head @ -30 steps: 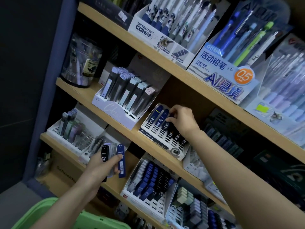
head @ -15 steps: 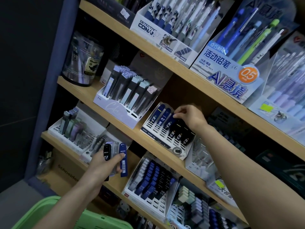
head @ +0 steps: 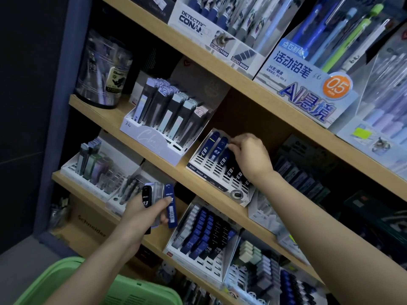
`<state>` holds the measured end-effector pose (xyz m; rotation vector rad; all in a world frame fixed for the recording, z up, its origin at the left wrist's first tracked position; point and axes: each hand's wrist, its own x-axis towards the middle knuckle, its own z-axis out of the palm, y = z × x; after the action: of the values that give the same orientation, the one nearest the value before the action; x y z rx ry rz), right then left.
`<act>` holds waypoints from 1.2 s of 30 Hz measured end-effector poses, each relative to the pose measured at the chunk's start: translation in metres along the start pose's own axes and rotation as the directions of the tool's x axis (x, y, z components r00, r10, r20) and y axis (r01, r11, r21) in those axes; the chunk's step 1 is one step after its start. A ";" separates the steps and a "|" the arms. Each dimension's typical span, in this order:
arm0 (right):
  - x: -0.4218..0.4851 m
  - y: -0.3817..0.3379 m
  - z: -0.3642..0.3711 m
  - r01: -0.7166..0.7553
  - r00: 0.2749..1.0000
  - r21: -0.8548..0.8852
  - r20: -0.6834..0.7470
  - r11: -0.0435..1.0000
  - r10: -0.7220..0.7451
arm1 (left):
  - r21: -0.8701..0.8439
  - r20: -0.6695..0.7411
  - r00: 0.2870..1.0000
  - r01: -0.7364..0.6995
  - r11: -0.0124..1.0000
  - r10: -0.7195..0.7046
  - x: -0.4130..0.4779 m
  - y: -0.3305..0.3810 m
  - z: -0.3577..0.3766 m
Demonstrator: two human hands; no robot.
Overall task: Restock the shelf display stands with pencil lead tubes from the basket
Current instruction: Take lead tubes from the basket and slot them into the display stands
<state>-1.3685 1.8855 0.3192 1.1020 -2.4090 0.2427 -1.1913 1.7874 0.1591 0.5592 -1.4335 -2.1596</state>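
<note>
Now, left grip [head: 141, 214] around loose "03" tubes [head: 171, 211], right grip [head: 251, 157] tight on a blue "03" tube [head: 222, 161] in the stand [head: 199, 171].

My R hand [head: 251, 157] pinches top of a blue 0.3 lead tube [head: 222, 161] in white display stand [head: 199, 169]; L hand [head: 139, 214] grips black + blue tubes [head: 171, 209], green basket [head: 88, 282] below.

Blue and black lead tubes [head: 214, 150] leaning in white slotted stand [head: 222, 188], fanned tubes [head: 170, 208] held below, green basket [head: 132, 291] lower left

Green basket [head: 66, 280]; black tube [head: 146, 195], blue tube [head: 171, 209]; white slotted stand [head: 208, 165].
</note>
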 end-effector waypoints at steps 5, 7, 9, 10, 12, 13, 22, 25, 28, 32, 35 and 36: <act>-0.039 -0.048 -0.002 0.093 0.986 0.308 0.106 0.947 -0.131 | -0.030 0.028 0.999 -0.017 0.999 0.018 -0.002 0.003 0.000; -0.060 -0.065 0.002 0.004 0.923 0.402 0.351 0.915 -0.158 | -0.044 0.041 0.999 -0.027 0.999 0.028 -0.004 0.005 0.000; -0.073 -0.074 0.009 -0.053 0.865 0.453 0.466 0.890 -0.186 | -0.038 0.069 0.996 -0.045 0.998 0.048 -0.006 0.007 0.001; -0.077 -0.077 0.011 -0.064 0.862 0.462 0.472 0.884 -0.184 | -0.035 0.080 0.995 -0.050 0.998 0.053 -0.007 0.008 0.002; -0.078 -0.078 0.010 -0.089 0.860 0.460 0.483 0.883 -0.165 | -0.036 0.085 0.995 -0.052 0.998 0.055 -0.010 0.009 0.003; -0.077 -0.077 0.007 -0.112 0.851 0.461 0.502 0.880 -0.154 | -0.041 0.079 0.995 -0.052 0.998 0.055 -0.011 0.009 0.003; -0.017 -0.030 -0.020 -0.108 0.993 0.458 0.002 0.883 0.121 | -0.008 0.014 0.998 -0.067 0.998 0.067 -0.005 0.006 -0.006; -0.004 -0.018 -0.008 -0.126 0.990 0.410 0.001 0.903 0.138 | -0.025 0.013 0.999 -0.043 0.999 0.043 -0.004 0.004 -0.005; 0.001 -0.014 0.005 -0.118 0.992 0.385 0.005 0.915 0.126 | -0.042 0.012 1.000 -0.027 0.999 0.027 -0.002 0.003 -0.005; 0.007 -0.010 0.007 -0.128 0.992 0.398 0.049 0.908 0.118 | -0.030 0.008 1.000 -0.028 0.999 0.029 0.000 0.002 -0.006; 0.013 -0.006 0.004 -0.138 0.986 0.367 0.142 0.920 0.091 | -0.008 0.013 0.999 -0.038 0.999 0.039 0.002 -0.001 -0.006; 0.014 -0.006 0.004 -0.131 0.983 0.349 0.167 0.928 0.076 | -0.001 0.018 0.999 -0.038 0.999 0.038 0.003 -0.001 -0.006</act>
<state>-1.3729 1.8707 0.3223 1.1829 -2.6305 0.6830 -1.1901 1.7816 0.1555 0.5090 -1.4411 -2.1407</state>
